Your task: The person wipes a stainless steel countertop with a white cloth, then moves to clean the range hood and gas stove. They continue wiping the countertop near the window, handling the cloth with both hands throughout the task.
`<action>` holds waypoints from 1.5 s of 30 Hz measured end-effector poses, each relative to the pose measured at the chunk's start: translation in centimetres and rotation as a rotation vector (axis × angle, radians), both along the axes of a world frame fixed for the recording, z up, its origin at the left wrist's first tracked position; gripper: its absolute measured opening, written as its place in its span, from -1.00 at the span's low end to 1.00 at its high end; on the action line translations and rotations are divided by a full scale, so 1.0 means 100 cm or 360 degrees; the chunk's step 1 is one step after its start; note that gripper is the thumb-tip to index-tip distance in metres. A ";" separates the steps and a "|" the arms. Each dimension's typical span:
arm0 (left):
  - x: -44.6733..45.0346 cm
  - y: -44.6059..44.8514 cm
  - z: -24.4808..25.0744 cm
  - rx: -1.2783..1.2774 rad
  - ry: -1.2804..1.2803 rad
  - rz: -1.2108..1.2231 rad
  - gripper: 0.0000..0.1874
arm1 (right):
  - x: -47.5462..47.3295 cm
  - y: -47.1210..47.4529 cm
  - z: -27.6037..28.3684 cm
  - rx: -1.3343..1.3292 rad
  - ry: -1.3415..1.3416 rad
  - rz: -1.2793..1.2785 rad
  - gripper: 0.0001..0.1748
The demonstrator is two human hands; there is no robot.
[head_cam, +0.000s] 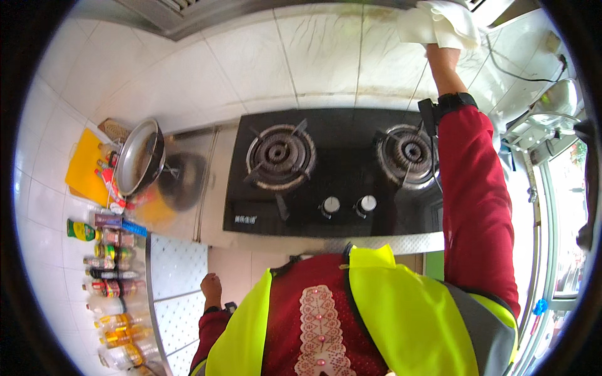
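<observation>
High on the tiled wall at the upper right, my right hand (443,52) presses a white cloth (442,26) below the range hood. The cloth covers the fingers and most of the palm. My left hand (211,285) hangs low beside my body with its fingers curled in, and nothing shows in it. Between my arms lies a black glass gas hob (348,174) with a left burner (281,156) and a right burner (412,151). My right sleeve passes over the hob's right edge. Brownish grime streaks the white wall tiles (324,51).
A frying pan (136,157) stands tilted in a wire rack by a yellow cutting board (87,167). Several bottles (113,286) line the left counter. A black cable (526,77) runs along the right wall near a glass-like bowl (557,105). The range hood (225,19) overhangs the wall.
</observation>
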State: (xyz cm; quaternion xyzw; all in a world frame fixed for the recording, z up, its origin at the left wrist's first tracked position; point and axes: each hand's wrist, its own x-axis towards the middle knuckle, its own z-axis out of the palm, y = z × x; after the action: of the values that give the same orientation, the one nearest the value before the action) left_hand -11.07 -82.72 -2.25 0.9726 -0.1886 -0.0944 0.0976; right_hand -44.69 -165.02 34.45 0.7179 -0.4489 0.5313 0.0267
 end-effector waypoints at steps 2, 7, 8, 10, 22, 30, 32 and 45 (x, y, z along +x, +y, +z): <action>-0.006 0.020 -0.009 -0.0037 0.0094 0.0104 -0.77 | 0.032 0.026 -0.026 -0.0107 0.0102 0.0398 -0.62; -0.017 0.067 -0.025 -0.0121 0.0293 0.0324 -0.77 | 0.103 0.105 -0.116 0.0135 0.0565 0.0657 -0.49; -0.016 0.078 -0.028 -0.0136 0.0353 0.0392 -0.77 | 0.109 0.114 -0.134 0.0295 0.0680 0.0689 -0.48; -0.012 0.101 -0.043 -0.0270 0.0439 0.0513 -0.77 | 0.112 0.133 -0.173 0.0528 0.0943 0.0706 -0.43; 0.022 0.132 -0.080 -0.0130 0.0345 0.0246 -0.76 | 0.127 0.130 -0.236 0.1106 0.1660 0.0338 -0.23; 0.058 0.081 -0.036 -0.0353 0.0492 0.0332 -0.79 | 0.127 0.144 -0.235 0.1126 0.1658 0.0386 -0.24; 0.062 0.078 -0.043 -0.0246 0.0522 0.0289 -0.78 | 0.119 0.159 -0.231 0.1076 0.1698 0.0442 -0.23; 0.078 0.072 -0.092 -0.0409 0.0585 0.0279 -0.83 | 0.067 0.247 -0.206 0.1134 0.1841 0.0993 -0.29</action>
State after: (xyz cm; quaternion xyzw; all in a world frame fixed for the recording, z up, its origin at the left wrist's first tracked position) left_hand -3.27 -75.54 -11.44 0.9314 -0.0929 -0.2362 0.2609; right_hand -38.00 -140.29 13.90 0.9420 -0.2838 -0.1257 -0.1276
